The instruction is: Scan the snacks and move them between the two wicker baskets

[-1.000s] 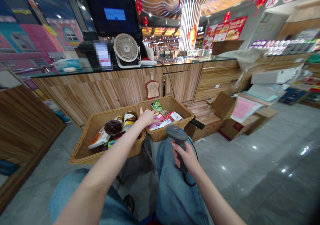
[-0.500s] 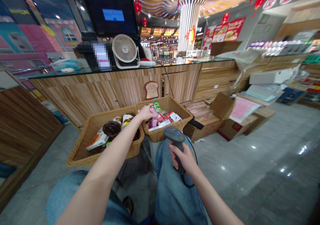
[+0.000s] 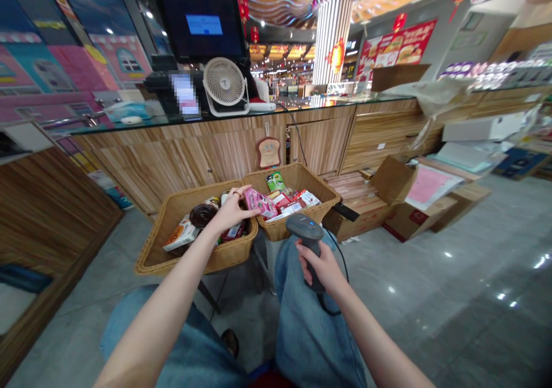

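Observation:
My left hand [image 3: 232, 211] grips a small pink box [image 3: 261, 203] between thumb and fingers, above the place where two wicker baskets meet. The right basket [image 3: 326, 197] contains red and white packets [image 3: 297, 201] and a green packet [image 3: 275, 181]. Inside the left basket [image 3: 149, 250] are dark-lidded jars [image 3: 202, 214] and a white and orange box [image 3: 181, 234], partly covered by my left hand and forearm. Over my right knee, my right hand [image 3: 321, 270] is wrapped round the handle of a grey barcode scanner [image 3: 304, 227], its head facing the right basket.
A wooden counter [image 3: 181, 152] runs behind the baskets, bearing a monitor [image 3: 200, 23], a white fan [image 3: 225, 84] and a phone [image 3: 186, 95]. Cardboard boxes [image 3: 399, 218] stand on the floor to the right. The scanner's cable [image 3: 345, 261] hangs beside my right knee.
My left hand has lifted the pink box out of the right basket and moved left towards the left basket. My right hand keeps hold of the scanner. The view has shifted slightly.

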Available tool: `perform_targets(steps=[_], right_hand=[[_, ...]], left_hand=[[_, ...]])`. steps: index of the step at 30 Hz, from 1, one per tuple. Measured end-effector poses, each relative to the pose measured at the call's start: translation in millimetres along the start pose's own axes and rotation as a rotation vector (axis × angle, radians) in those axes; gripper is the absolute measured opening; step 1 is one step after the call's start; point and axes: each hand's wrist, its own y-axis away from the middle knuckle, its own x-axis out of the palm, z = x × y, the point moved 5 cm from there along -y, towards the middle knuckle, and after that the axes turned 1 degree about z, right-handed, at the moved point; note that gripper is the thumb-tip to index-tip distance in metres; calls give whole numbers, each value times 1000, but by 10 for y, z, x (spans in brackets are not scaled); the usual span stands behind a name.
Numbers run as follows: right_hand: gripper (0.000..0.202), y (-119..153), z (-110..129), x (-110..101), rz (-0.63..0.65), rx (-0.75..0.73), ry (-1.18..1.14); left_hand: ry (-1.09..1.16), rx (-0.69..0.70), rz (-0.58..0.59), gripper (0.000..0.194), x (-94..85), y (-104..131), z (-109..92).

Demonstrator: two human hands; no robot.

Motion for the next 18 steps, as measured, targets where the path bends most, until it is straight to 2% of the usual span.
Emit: perform_targets(steps=[3, 7, 12, 15, 18], right_hand=[[43, -1, 5, -6, 2, 2, 24], [43, 0, 8, -25, -1, -4, 73], [40, 59, -13, -6, -12, -50, 189], [33, 126, -21, 25, -48, -80, 269], [29, 184, 34, 65, -89, -190, 401]], left_hand=[[-224, 34, 6, 83, -32, 39, -48], [-416, -9, -22, 77, -59, 186, -18], [-485, 27, -116, 71, -43, 378, 37], [-515, 57, -175, 71, -37, 402, 28], [-513, 23, -207, 66, -48, 392, 20]])
